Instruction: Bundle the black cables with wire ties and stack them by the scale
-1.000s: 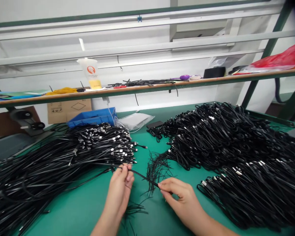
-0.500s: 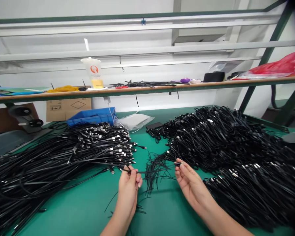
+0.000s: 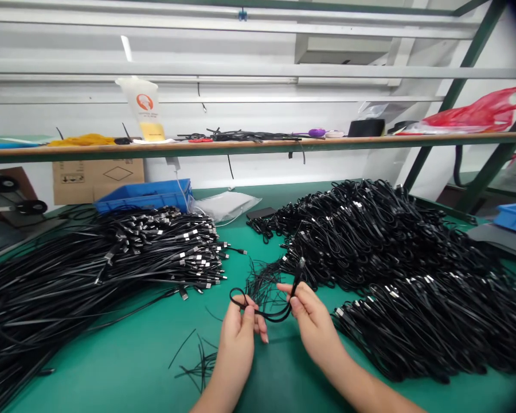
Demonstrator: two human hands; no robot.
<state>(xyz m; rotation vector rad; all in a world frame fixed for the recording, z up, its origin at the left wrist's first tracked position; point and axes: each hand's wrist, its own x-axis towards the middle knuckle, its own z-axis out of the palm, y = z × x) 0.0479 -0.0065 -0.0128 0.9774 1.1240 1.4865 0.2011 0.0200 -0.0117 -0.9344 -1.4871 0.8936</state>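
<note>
A looped black cable [image 3: 273, 316] hangs between my two hands above the green table. My left hand [image 3: 242, 324] pinches it between thumb and fingers, with a small loop rising past the fingertips. Around the cable's other part, my right hand [image 3: 307, 310] is closed, and a connector end sticks up above its fingers. Behind my hands lies a heap of thin black ties [image 3: 262, 281]. Long straight cables with silvery connectors [image 3: 176, 246] are piled at the left. Coiled cables [image 3: 370, 229] form a large pile at the right, with another row [image 3: 430, 327] in front.
A blue bin [image 3: 144, 196] and a plastic bag [image 3: 226, 205] stand at the back. Above them runs a shelf [image 3: 249, 150] bearing a cup [image 3: 144, 109], ties and a red bag [image 3: 477, 115]. More thin ties [image 3: 202, 364] lie left of my left forearm.
My hands have come closer together, and the cable between them now forms loops. The view has shifted slightly to the right and down.
</note>
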